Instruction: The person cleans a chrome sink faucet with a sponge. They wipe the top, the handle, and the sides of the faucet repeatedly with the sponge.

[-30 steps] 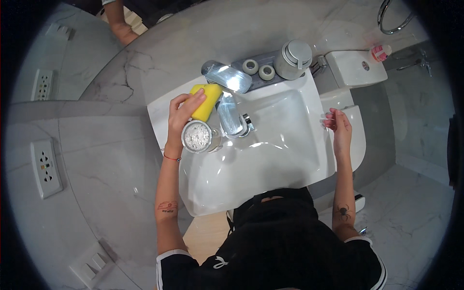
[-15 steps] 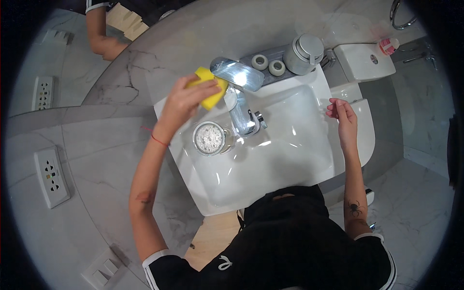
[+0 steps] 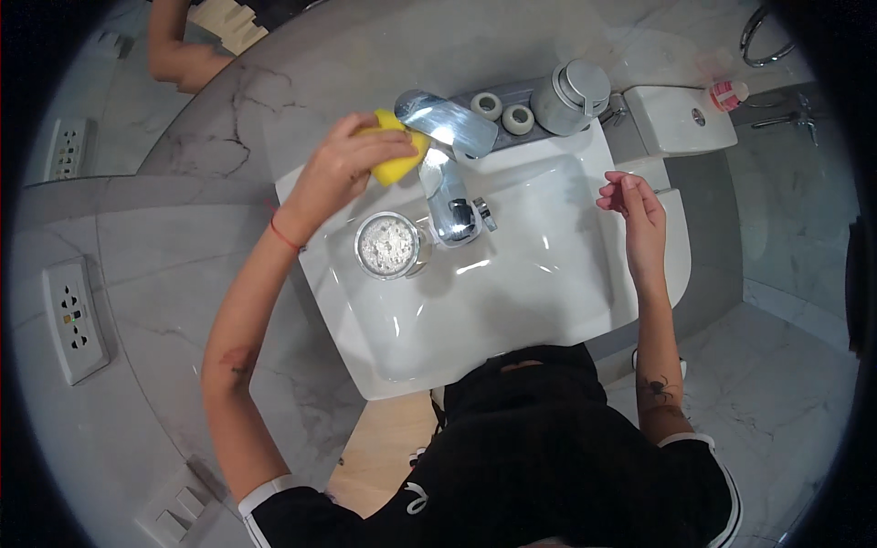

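Observation:
My left hand [image 3: 333,173] grips a yellow sponge [image 3: 398,166] at the back left of the white sink [image 3: 493,329]. The sponge sits against the left side of the chrome faucet [image 3: 450,205], partly under its flat lever [image 3: 446,121]. Below the sponge, in the basin beside the faucet, a glass container [image 3: 387,245] shows a bubbly surface at its round mouth. My right hand [image 3: 638,205] hovers over the sink's right rim, fingers loosely bent and apart, with nothing in it.
Behind the faucet a grey tray [image 3: 466,102] bears two small round pieces and a silver pump dispenser [image 3: 571,99]. A toilet [image 3: 681,119] stands to the right, with a pink-labelled bottle [image 3: 728,95] on its tank. On the left are a socket panel [image 3: 75,320] and a mirror [image 3: 100,151].
The whole view has shifted a little, moving the scene left and up. My left hand keeps the sponge beside the faucet; my right hand remains empty near the right rim.

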### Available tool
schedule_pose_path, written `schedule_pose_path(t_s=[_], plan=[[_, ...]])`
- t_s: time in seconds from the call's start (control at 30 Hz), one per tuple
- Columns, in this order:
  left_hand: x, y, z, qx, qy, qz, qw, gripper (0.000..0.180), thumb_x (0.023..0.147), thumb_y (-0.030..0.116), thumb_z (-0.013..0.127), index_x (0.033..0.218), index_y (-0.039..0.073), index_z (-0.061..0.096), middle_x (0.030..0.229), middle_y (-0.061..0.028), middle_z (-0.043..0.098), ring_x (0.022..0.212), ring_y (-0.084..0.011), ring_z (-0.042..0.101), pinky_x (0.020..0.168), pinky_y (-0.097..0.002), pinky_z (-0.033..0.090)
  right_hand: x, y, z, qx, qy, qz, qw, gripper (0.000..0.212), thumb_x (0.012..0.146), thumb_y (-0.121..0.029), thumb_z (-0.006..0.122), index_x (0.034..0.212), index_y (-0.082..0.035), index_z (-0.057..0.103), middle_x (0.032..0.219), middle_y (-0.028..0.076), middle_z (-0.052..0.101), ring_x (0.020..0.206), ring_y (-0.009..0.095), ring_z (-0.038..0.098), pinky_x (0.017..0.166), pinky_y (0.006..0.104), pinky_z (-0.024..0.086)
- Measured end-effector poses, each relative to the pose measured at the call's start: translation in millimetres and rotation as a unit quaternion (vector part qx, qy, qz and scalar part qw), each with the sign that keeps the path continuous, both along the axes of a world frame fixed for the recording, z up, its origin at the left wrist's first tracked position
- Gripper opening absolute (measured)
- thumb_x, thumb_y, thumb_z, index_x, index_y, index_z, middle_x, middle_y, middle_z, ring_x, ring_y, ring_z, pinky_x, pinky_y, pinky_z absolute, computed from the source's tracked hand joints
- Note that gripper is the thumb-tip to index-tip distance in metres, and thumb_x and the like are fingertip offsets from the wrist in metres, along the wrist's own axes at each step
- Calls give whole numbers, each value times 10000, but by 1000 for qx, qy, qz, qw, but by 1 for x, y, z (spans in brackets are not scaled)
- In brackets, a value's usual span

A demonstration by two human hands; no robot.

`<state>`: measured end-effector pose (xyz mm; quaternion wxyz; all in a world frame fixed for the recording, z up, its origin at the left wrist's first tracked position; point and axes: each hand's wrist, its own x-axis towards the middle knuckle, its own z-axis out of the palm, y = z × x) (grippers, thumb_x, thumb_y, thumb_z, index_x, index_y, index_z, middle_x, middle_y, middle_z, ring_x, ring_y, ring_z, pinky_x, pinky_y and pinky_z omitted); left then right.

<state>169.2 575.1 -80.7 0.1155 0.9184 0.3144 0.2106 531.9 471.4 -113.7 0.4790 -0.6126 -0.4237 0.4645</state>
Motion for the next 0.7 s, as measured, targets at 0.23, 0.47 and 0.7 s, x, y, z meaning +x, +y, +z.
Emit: schedule_pose_path(t_s=[0.23,0.47,0.7], plan=[[-10,6,-7,-46,-45,-12,998,426,680,-110,590,1007,147,687,1066,16,667,936,-273,565,877,-331,476,-12,-2,19,9,75,0,997,336,977,-268,433,1042,17,601,842,49,611,761,119,582,774,259,457],[-9,1,-11,-77,-54,-16,995,397,701,-52,600,1031,148,692,1078,-7,668,941,-258,574,889,-346,464,-18,0,19,4,118,-1,993,323,977,-254,433,1044,18,594,840,52,609,756,121,578,764,269,451],[-6,-11,-13,-39,-25,-28,999,457,705,-99,563,1081,139,665,1125,-22,650,973,-252,568,934,-348,425,-33,-4,44,45,91,6,995,306,969,-238,444,1040,14,601,805,39,588,691,103,545,713,235,442]])
